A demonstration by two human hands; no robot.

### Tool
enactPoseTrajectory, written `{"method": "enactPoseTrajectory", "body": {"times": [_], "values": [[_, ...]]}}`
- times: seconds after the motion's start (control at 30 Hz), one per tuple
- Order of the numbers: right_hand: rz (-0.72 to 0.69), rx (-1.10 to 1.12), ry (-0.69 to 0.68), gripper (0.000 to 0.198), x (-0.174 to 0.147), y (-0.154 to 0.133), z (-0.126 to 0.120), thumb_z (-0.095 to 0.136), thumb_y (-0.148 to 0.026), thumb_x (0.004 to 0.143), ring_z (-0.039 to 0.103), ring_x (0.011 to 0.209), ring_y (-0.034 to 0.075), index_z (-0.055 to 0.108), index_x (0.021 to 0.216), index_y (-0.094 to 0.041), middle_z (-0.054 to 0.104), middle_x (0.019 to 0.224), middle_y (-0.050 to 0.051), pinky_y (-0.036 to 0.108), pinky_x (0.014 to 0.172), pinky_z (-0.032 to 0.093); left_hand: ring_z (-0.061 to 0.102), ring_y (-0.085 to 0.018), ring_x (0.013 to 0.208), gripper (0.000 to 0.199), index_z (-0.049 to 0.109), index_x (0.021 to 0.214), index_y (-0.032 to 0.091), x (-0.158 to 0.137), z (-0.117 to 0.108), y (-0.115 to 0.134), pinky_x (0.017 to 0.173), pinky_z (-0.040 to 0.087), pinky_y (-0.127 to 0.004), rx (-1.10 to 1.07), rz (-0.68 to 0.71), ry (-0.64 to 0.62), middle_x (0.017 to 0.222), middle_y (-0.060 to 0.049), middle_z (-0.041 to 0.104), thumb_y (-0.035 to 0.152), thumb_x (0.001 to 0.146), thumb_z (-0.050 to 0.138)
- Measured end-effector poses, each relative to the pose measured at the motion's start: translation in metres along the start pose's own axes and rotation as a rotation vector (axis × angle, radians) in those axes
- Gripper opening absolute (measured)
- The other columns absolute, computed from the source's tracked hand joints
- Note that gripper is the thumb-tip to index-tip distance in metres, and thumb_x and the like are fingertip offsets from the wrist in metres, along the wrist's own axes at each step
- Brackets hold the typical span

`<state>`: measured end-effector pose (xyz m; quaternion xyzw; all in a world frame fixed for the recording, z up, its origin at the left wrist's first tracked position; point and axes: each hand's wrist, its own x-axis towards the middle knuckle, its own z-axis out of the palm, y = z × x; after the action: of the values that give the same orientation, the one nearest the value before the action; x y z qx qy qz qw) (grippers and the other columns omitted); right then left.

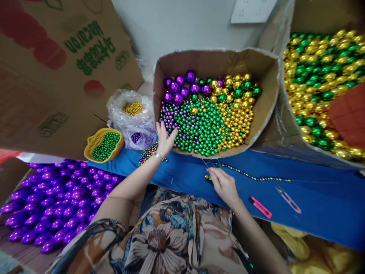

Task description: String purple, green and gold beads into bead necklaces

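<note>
My left hand (166,140) reaches over the near left edge of a cardboard box (264,114). Its fingers are spread beside small purple beads (170,118); nothing shows held in them. Green beads (207,121), gold beads (238,121) and larger purple balls (190,76) fill other parts of the box. My right hand (224,185) is closed in a pinch on a thin needle (204,163) with clear thread, just in front of the box. From there a strand of small multicoloured beads (253,177) runs right across the blue cloth. A few beads (208,177) lie by my right fingertips.
On the blue cloth (313,228) lie a pink cutter (260,207) and thread snips (288,199). Left of the box are a yellow basket (89,149) of green beads, plastic bags (114,104) and mixed beads (148,153). Large purple beads (57,205) lie lower left; another beaded box (273,129) stands right.
</note>
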<state>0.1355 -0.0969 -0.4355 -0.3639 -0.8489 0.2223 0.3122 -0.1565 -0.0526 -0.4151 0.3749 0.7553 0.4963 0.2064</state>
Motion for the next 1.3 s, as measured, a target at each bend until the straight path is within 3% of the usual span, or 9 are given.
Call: {"method": "enactPoseTrajectory", "body": {"times": [0.13, 0.27, 0.4, 0.63, 0.8, 0.87, 0.97, 1.1, 1.3], "values": [[-0.015, 0.015, -0.015, 0.022, 0.005, -0.005, 0.004, 0.045, -0.024, 0.098, 0.07, 0.082, 0.014, 0.065, 0.105, -0.02, 0.073, 0.093, 0.003, 0.025, 0.074, 0.054, 0.002, -0.027, 0.152, 0.089, 0.022, 0.151, 0.013, 0.034, 0.025, 0.002, 0.125, 0.004, -0.039, 0.029, -0.131, 0.04, 0.162, -0.016, 0.006, 0.049, 0.082, 0.064], [-0.004, 0.032, -0.008, 0.023, 0.006, -0.005, 0.003, 0.044, -0.026, 0.099, 0.07, 0.08, 0.015, 0.066, 0.103, -0.02, 0.073, 0.091, 0.004, 0.025, 0.072, 0.055, 0.006, -0.029, 0.151, 0.084, 0.029, 0.148, 0.018, 0.046, 0.042, -0.001, 0.124, 0.005, -0.043, 0.001, 0.007, -0.005, 0.162, -0.014, 0.014, 0.049, 0.08, 0.066], [0.033, 0.088, -0.013, 0.025, 0.005, -0.003, 0.0, 0.042, -0.028, 0.099, 0.071, 0.077, 0.015, 0.065, 0.105, -0.02, 0.074, 0.089, 0.004, 0.027, 0.071, 0.057, 0.006, -0.03, 0.151, 0.077, 0.034, 0.144, 0.021, 0.066, 0.038, -0.01, 0.123, 0.005, -0.049, 0.016, 0.195, 0.061, 0.161, -0.014, 0.017, 0.051, 0.081, 0.065], [0.058, 0.1, -0.032, 0.026, 0.007, -0.008, 0.001, 0.042, -0.031, 0.099, 0.072, 0.078, 0.015, 0.066, 0.103, -0.021, 0.074, 0.094, 0.005, 0.025, 0.071, 0.057, 0.025, -0.039, 0.144, 0.063, 0.053, 0.128, 0.015, 0.111, 0.035, -0.006, 0.12, 0.011, -0.056, 0.109, 0.157, 0.016, 0.148, -0.019, 0.041, 0.044, 0.075, 0.07], [0.175, 0.198, -0.005, 0.026, 0.018, -0.018, -0.02, 0.041, -0.031, 0.099, 0.069, 0.077, 0.012, 0.064, 0.106, -0.02, 0.073, 0.093, 0.004, 0.022, 0.071, 0.054, 0.024, -0.035, 0.145, 0.055, 0.058, 0.125, 0.021, 0.052, 0.02, 0.01, 0.121, 0.016, -0.054, 0.092, 0.298, -0.065, 0.148, -0.014, 0.042, 0.049, 0.079, 0.068], [0.236, 0.297, -0.027, 0.029, 0.027, -0.023, -0.034, 0.04, -0.033, 0.1, 0.064, 0.063, 0.009, 0.062, 0.111, -0.019, 0.069, 0.079, 0.001, 0.02, 0.062, 0.052, 0.038, -0.029, 0.139, 0.051, 0.056, 0.128, 0.023, 0.009, 0.014, 0.026, 0.114, 0.034, -0.049, -0.029, 0.42, -0.143, 0.144, -0.012, 0.046, 0.049, 0.084, 0.063], [0.24, 0.472, -0.062, 0.03, 0.046, -0.034, -0.053, 0.041, -0.037, 0.1, 0.057, 0.053, 0.006, 0.06, 0.115, -0.02, 0.062, 0.07, -0.004, 0.019, 0.055, 0.049, 0.064, -0.021, 0.098, 0.046, 0.059, 0.126, 0.025, -0.051, 0.015, 0.054, 0.082, 0.056, -0.035, -0.261, 0.391, -0.667, 0.123, -0.01, 0.062, 0.047, 0.086, 0.062], [0.186, 0.536, 0.028, 0.027, 0.065, -0.051, -0.081, 0.044, -0.039, 0.099, 0.055, 0.054, 0.006, 0.061, 0.112, -0.023, 0.057, 0.067, -0.005, 0.02, 0.054, 0.049, 0.063, -0.012, 0.065, 0.032, 0.066, 0.111, 0.023, -0.093, 0.034, 0.069, 0.056, 0.053, -0.024, -0.445, 0.234, -1.332, 0.094, -0.006, 0.071, 0.045, 0.089, 0.058], [0.22, 0.565, 0.525, 0.021, 0.053, -0.042, -0.164, 0.046, -0.045, 0.097, 0.048, 0.043, 0.004, 0.063, 0.1, -0.033, 0.047, 0.056, -0.007, 0.02, 0.043, 0.032, 0.063, -0.012, 0.065, 0.024, 0.068, 0.094, 0.019, -0.087, 0.047, 0.049, 0.06, 0.048, -0.024, -0.134, 0.562, -1.136, 0.077, -0.003, 0.069, 0.035, 0.095, 0.05]]}}
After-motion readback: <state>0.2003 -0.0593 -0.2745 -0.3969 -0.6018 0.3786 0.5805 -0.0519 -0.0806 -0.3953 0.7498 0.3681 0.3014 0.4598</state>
